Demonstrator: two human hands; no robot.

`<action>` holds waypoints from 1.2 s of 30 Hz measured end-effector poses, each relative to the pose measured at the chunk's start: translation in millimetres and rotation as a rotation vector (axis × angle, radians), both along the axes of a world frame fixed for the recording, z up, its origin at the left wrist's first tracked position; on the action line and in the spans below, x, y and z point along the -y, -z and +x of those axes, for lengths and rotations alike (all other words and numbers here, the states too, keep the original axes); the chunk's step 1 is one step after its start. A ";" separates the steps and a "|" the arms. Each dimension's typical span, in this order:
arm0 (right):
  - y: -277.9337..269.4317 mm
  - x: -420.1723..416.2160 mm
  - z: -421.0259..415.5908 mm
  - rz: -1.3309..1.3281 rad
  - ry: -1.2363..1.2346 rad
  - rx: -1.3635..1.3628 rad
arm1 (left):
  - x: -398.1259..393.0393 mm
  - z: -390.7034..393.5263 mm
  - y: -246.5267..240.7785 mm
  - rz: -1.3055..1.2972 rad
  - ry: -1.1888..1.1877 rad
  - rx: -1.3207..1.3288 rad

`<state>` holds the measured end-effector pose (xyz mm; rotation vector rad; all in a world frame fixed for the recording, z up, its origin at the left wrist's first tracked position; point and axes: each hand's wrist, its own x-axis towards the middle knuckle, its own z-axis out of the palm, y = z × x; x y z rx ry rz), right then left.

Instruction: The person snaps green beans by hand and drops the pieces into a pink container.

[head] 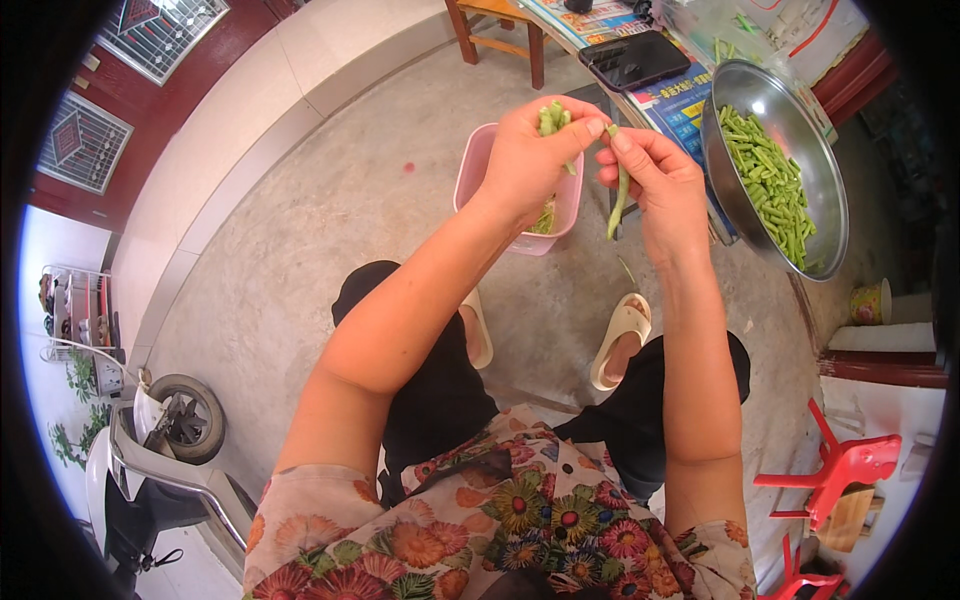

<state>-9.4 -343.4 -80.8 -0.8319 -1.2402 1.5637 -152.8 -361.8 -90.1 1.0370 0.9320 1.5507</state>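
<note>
My left hand [544,150] is closed around several short green bean pieces [553,118], their ends showing above the fingers. Thumb and fingers of my right hand [656,169] pinch a longer green bean [619,195], which hangs down from them; the fingertips of both hands meet at its top end. Below and partly behind my left hand stands a pink plastic bin [476,169] with some green scraps inside. To the right of my right hand, a wide metal bowl [834,187] holds many cut green bean pieces [769,187].
A smartphone [634,60] lies on a table covered with printed paper [671,101]. Behind is a wooden stool [499,37]. Red plastic chairs [840,472] stand at lower right, a scooter [165,480] at lower left. A green scrap [627,270] lies on the floor near one sandal.
</note>
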 end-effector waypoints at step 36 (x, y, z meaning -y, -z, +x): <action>6.2 -10.2 6.3 -0.172 0.002 -0.145 | -19.2 0.1 -25.4 0.111 0.037 -0.507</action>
